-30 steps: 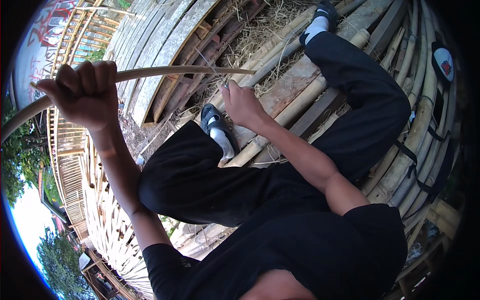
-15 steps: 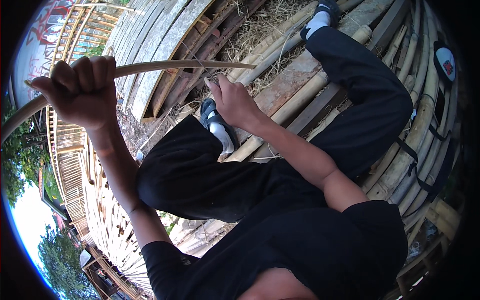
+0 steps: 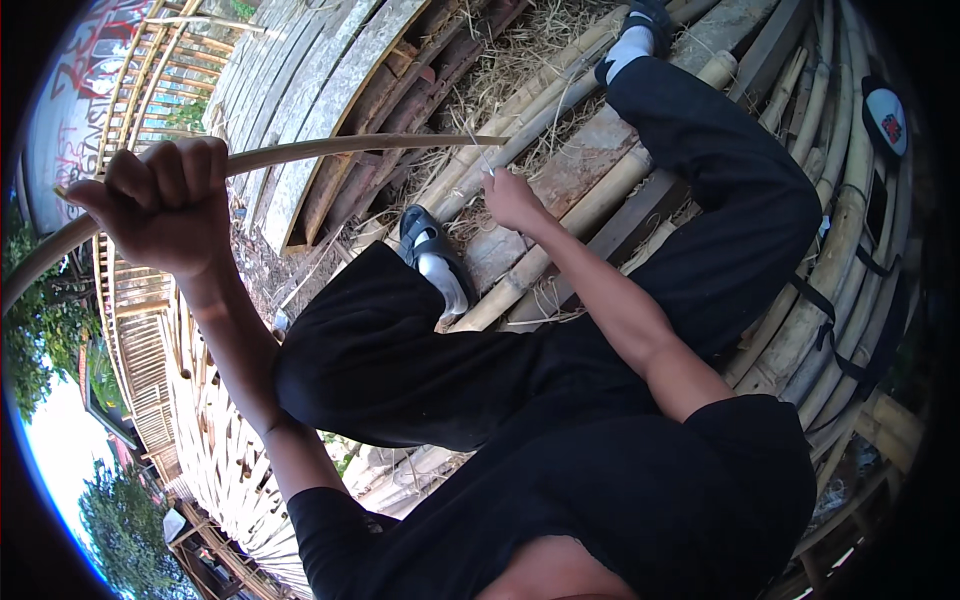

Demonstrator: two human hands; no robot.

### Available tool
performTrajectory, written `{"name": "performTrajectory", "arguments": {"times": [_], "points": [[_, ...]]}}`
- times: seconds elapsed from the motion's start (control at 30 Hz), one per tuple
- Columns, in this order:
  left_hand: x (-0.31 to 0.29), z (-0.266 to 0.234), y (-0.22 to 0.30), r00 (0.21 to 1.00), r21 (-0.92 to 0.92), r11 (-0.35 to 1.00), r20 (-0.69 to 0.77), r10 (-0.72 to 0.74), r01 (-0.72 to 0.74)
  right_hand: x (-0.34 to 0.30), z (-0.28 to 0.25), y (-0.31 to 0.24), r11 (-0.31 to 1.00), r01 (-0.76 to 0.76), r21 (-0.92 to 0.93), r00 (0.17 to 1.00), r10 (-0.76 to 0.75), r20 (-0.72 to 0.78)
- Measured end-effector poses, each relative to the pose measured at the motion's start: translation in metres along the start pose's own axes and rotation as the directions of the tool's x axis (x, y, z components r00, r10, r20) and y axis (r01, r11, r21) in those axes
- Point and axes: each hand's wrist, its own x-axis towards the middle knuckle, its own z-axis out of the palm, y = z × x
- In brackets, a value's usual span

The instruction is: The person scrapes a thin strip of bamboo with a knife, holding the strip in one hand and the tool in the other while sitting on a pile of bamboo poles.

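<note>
Bamboo strip (image 3: 340, 147): bowed, 9 to 12 o'clock | left hand (image 3: 165, 205), 10 o'clock: fist tight round it | right hand (image 3: 513, 200), 12 o'clock: closed on thin blade-like tool (image 3: 483, 156) near tip | risk: seemingly unsupported tip may flex, causing a slip

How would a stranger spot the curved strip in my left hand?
Find the grey plank platform at upper left. The light-brown strip crosses in front of it, gripped by the left hand, its thin tip near the right hand. Unlike the bamboo poles lying around, it's held aloft.
</note>
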Motion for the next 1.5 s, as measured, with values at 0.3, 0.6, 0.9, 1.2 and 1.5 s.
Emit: {"name": "performTrajectory", "arguments": {"times": [0.3,0.6,0.9,1.2,1.5], "points": [[0.0,-0.005,0.0,0.999,-0.019,0.999,0.031,-0.027,0.027,-0.001,0.013,-0.022,0.987,0.065,0.148,0.991,-0.046,-0.128],[-0.004,-0.004,0.003,0.999,0.029,1.0,-0.045,0.013,-0.012,-0.015,0.009,-0.042,0.969,0.179,0.17,0.982,-0.165,-0.094],[-0.008,-0.017,0.009,0.994,0.046,0.998,-0.106,0.038,-0.034,-0.009,0.016,-0.041,0.988,0.124,0.09,0.99,-0.117,-0.084],[0.007,0.004,-0.004,1.0,-0.008,1.0,0.005,0.0,0.0,0.044,0.035,0.071,0.961,0.103,-0.258,0.994,-0.105,0.004],[-0.006,-0.011,0.005,1.0,0.017,1.0,0.011,0.005,-0.006,0.016,0.023,0.013,0.99,-0.015,0.139,0.998,0.023,-0.054]]}}
